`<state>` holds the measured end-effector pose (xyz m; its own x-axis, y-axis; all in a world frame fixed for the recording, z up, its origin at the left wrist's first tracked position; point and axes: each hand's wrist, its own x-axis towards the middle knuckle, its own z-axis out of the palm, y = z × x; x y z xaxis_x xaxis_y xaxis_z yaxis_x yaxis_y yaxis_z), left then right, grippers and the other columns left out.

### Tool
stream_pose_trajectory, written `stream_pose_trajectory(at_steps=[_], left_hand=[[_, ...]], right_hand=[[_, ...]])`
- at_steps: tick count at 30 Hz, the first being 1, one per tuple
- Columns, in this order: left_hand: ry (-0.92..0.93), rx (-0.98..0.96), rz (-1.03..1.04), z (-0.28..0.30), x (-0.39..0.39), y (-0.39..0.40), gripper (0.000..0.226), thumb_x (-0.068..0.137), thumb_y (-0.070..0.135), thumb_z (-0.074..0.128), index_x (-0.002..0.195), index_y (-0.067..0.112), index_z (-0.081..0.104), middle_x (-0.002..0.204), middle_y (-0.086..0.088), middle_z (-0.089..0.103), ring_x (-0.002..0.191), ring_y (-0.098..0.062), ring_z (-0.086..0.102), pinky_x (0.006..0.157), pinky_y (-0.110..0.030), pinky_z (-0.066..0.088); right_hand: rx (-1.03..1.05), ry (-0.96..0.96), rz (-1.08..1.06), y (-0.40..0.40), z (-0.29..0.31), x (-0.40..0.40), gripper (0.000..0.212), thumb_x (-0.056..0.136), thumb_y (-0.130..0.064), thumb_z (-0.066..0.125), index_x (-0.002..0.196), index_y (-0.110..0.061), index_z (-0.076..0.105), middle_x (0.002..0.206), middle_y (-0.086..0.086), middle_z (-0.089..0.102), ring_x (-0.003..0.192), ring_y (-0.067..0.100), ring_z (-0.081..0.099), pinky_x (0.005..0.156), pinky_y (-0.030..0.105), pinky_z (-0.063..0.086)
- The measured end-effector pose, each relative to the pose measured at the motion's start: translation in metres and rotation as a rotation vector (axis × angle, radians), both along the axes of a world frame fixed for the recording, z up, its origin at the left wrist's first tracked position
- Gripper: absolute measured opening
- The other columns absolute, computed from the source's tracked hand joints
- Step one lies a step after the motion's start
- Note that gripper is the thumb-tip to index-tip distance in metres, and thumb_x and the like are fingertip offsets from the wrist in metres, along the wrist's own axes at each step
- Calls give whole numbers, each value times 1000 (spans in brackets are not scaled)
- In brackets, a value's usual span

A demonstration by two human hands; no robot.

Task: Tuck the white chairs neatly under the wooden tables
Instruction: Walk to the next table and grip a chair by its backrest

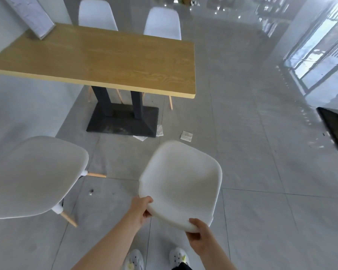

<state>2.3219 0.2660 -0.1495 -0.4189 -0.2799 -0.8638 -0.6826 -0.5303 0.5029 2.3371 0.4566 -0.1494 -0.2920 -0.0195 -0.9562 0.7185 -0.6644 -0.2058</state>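
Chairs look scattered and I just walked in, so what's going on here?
A person grips the back of one white chair with the left hand and right hand, facing the wooden table. It stands clear of the table, not yet tucked. Another chair waits at left; two far chairs are already in.

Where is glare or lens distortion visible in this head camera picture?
In the head view, strong window glare washes out the glossy grey tiled floor at upper right; wide-angle distortion bows the long light wooden table; the hands, left and right, gripping the white plastic chair, look slightly soft.
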Motion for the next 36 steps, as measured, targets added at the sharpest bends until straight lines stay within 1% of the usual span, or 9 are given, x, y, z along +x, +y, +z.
stream_pose_trajectory(at_steps=[3,7,11,17,21,24,29,34,36], left_hand=[[20,-5,61,0,17,-37,27,83,-8,51,109,-2,52,81,-14,57,69,-27,54,39,-26,46],[56,11,193,-1,18,-74,34,83,-10,50,115,-1,51,83,-13,57,74,-29,54,60,-34,46],[82,72,294,-4,8,-97,32,86,-10,47,114,4,48,88,-12,57,95,-34,53,65,-37,49],[114,104,372,-8,-35,-123,30,87,-9,45,113,5,48,85,-11,58,75,-24,56,49,-31,54],[133,103,380,-10,-69,-148,32,87,-8,46,116,3,48,89,-11,60,78,-25,57,48,-30,55],[159,95,370,-15,-93,-161,35,87,-7,46,120,3,50,93,-11,61,82,-25,59,55,-32,55],[176,101,379,-16,-124,-171,34,87,-8,47,119,2,51,95,-14,62,85,-28,59,49,-30,57],[169,94,328,-18,-146,-188,32,87,-7,49,118,4,49,97,-13,62,94,-31,59,66,-38,56],[141,88,277,-17,-150,-192,30,88,-5,50,117,2,49,94,-13,62,89,-29,60,63,-36,57]], right_hand=[[-13,5,47,-37,7,3,16,82,15,49,83,-1,52,81,14,57,66,28,59,36,28,52],[7,43,145,-76,14,-15,16,82,16,49,86,0,50,82,15,56,72,30,54,36,29,52],[35,85,233,-102,17,-45,16,82,17,48,85,1,51,83,15,57,73,30,54,38,27,53],[47,110,303,-132,12,-103,19,81,17,47,85,0,52,85,15,58,74,30,54,38,27,53],[36,126,313,-156,7,-140,19,81,17,47,88,0,53,85,15,58,75,30,55,39,27,53],[35,144,314,-167,3,-167,20,82,17,47,89,0,53,86,15,59,76,30,56,40,28,54],[44,179,336,-177,-4,-201,23,81,16,47,90,-4,55,88,14,60,79,29,57,46,26,56],[60,206,343,-190,-6,-223,22,82,15,47,90,-4,55,90,15,60,82,29,57,47,29,57],[71,202,328,-191,-9,-226,22,82,15,48,91,-4,54,92,15,60,83,30,57,48,30,58]])
